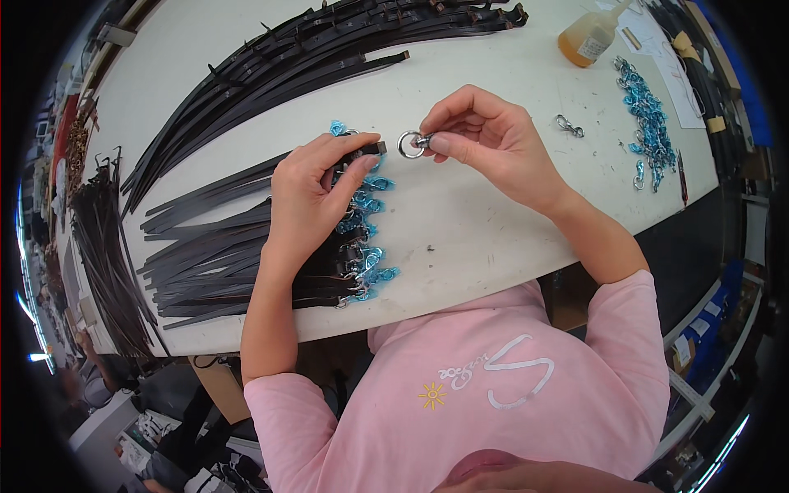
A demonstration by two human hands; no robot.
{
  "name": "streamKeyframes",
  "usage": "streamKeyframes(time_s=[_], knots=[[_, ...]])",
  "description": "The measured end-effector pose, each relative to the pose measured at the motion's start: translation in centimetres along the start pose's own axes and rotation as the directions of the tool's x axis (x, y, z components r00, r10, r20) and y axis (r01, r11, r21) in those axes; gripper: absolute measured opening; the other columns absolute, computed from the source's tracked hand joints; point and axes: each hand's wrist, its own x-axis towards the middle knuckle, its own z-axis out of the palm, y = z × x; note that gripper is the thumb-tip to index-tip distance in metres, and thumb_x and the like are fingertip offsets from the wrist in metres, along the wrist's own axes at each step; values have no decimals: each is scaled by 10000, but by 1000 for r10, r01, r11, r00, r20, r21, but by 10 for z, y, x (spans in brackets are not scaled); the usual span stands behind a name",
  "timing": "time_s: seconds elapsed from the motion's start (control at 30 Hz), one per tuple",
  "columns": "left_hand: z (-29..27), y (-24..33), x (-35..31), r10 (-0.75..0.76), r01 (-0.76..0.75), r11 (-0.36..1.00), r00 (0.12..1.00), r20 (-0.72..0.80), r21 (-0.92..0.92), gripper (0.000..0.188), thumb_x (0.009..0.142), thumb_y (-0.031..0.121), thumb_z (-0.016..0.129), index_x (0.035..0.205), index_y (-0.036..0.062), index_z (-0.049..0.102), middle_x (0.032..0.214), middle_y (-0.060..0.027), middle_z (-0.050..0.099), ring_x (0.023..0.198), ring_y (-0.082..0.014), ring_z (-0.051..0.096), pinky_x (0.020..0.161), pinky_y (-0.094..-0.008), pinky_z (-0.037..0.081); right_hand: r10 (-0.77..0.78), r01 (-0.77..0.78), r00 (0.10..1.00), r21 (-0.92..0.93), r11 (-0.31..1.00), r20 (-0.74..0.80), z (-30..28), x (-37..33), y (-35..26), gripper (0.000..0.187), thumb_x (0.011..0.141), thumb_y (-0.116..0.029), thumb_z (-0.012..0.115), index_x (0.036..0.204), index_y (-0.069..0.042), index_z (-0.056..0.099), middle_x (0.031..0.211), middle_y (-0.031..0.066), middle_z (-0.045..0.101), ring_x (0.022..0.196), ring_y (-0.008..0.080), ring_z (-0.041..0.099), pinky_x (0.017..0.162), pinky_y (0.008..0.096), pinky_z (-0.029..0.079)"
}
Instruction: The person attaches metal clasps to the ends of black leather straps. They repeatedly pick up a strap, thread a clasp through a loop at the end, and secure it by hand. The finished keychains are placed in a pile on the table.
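Observation:
My left hand (316,185) is closed round the end of a dark leather strap (374,149), whose cut tip pokes out past the fingers. Between the thumb and fingers of my right hand (485,144) is a silver snap hook with a round ring (408,145). The ring points at the strap tip, with a small gap between them. Beneath and in front of my left hand lies a row of dark straps (214,271). Their right ends carry metal hooks in blue film (367,267). My left palm hides part of the held strap.
A loose silver hook (569,126) lies right of my right hand. Farther right is a pile of blue-wrapped hooks (648,111) beside a pen-like tool (682,177). A bottle of amber liquid (587,39) stands at the back. Long dark straps (271,74) stretch across the far left.

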Motion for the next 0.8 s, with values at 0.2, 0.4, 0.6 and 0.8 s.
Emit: streamKeyframes(time_s=[0.2, 0.4, 0.6, 0.8], knots=[[5, 6, -1, 91, -94, 988, 995, 28, 121, 249, 869, 98, 772, 1117, 92, 762, 750, -52, 596, 638, -141, 566, 555, -276, 434, -84, 94, 996, -345, 934, 43, 8, -3, 1, 153, 948, -8, 678, 1101, -2, 669, 1054, 61, 708, 962, 148, 675, 926, 308, 536], [10, 14, -2, 47, -49, 993, 999, -15, -111, 311, 822, 84, 818, 1126, 101, 757, 804, -6, 581, 654, -98, 526, 534, -246, 390, -25, 31, 999, -326, 945, 24, 11, -3, 4, 151, 942, -29, 687, 1082, -6, 635, 1024, 54, 690, 958, 136, 658, 910, 288, 524], [10, 12, -3, 30, -30, 994, 1000, 3, -109, 339, 787, 82, 844, 1116, 105, 767, 799, 4, 571, 655, -71, 508, 511, -236, 342, 72, -69, 997, -166, 984, 14, 9, -3, 0, 153, 949, -40, 682, 1076, -21, 599, 1017, 31, 655, 966, 109, 641, 916, 285, 523], [14, 7, -4, 48, -49, 994, 999, -18, -94, 365, 767, 12, 834, 1119, 78, 766, 811, 25, 576, 640, -36, 427, 519, -207, 296, 65, -62, 998, -173, 983, 10, 8, -3, 2, 137, 945, -41, 688, 1054, -29, 606, 1010, 22, 655, 966, 110, 644, 928, 287, 521]])
